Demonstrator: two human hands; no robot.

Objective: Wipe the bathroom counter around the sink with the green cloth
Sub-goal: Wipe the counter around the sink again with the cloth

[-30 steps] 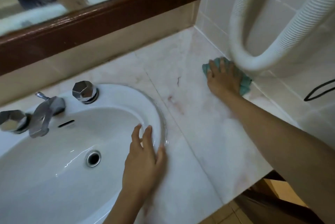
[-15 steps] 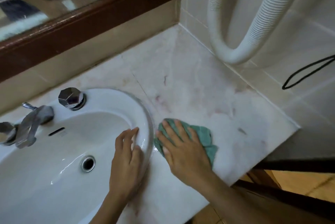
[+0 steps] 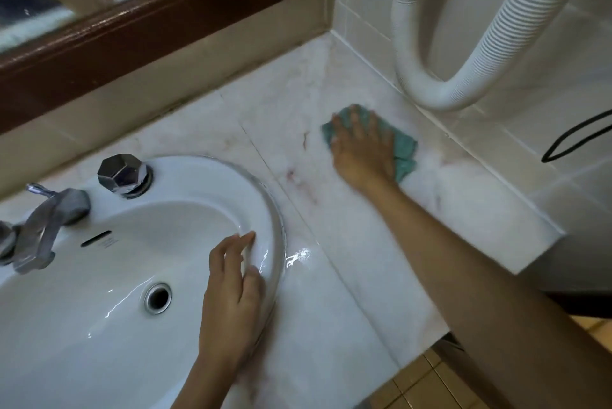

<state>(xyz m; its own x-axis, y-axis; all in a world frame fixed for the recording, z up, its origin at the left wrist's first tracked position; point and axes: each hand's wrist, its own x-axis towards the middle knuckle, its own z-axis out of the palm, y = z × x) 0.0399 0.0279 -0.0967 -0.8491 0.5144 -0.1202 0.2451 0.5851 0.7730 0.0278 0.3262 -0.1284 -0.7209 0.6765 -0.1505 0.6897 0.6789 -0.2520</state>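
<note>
The green cloth lies flat on the pale marble counter, right of the sink and near the tiled side wall. My right hand presses down on it with fingers spread and straight; most of the cloth is hidden under the palm. The white oval sink fills the lower left. My left hand rests on the sink's right rim, fingers relaxed and reaching just over the inner edge, holding nothing.
A chrome tap and a faceted knob stand at the sink's back. A white ribbed hose loops down the tiled wall just beyond the cloth. A dark-framed mirror runs along the back. The counter's front edge drops to tan floor tiles.
My right hand has swept the cloth from beside the sink rim back out toward the wall under the hose. The left hand stays on the rim.
</note>
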